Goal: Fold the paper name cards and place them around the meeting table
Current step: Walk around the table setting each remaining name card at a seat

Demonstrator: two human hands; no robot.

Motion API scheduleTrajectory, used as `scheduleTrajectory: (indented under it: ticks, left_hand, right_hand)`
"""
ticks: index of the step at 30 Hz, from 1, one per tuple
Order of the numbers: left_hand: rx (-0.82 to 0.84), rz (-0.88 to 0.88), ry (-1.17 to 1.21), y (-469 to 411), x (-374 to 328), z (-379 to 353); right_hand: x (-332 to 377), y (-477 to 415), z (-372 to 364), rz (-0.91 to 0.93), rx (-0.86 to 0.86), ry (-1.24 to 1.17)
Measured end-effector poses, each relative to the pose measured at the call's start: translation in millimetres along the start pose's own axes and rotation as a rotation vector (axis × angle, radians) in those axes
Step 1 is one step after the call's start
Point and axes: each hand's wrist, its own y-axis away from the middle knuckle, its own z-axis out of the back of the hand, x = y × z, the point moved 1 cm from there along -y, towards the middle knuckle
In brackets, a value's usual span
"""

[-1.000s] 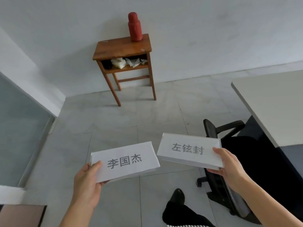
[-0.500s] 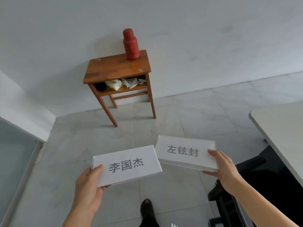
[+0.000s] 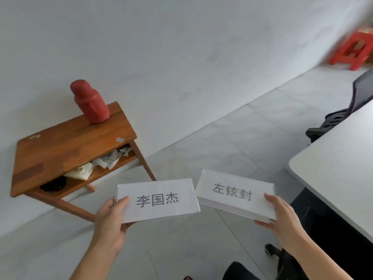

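1. Two folded name cards up in the air, one per hand; neither on the table point(image 3: 343, 158) yet.
2. Left hand point(image 3: 110, 221) pinching the left card point(image 3: 157, 200) at its left end, thumb on the printed face, other fingers behind.
3. Right hand point(image 3: 282, 217) pinching the right card point(image 3: 235, 194) at its right end, same kind of grip; inner ends of both cards nearly meeting btwn the hands.
4. Step in hand, by the look of it: folding done for these two, carrying phase, placing not begun.
5. Table off to the right of the right hand, near corner close, top bare where visible.
6. Next move prob. needs: turn right, bring right card over the table edge, open the fold so it stands as a tent, name outward.
7. Then same w/ left card at another seat; black chair point(image 3: 341, 106) beyond the table suggests one spot.
8. Wooden side table point(image 3: 66, 142) w/ red flask point(image 3: 89, 102) beyond the left hand, not part of the job.
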Motion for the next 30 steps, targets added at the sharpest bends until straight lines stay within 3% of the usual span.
scheduleTrajectory:
  ticks: [7, 20, 30]
  left_hand:
    - [0.192, 0.046, -0.049, -108, -28, -118]
    - [0.313, 0.037, -0.096, -254, -116, -362]
    - [0.514, 0.080, -0.178, -369, -136, -586]
  right_hand:
    - [43, -82, 1, 0.022, -0.169, -0.114]
    - [209, -285, 3, 0.114, -0.246, -0.236]
    - [286, -418, 52, 0.153, -0.455, -0.358]
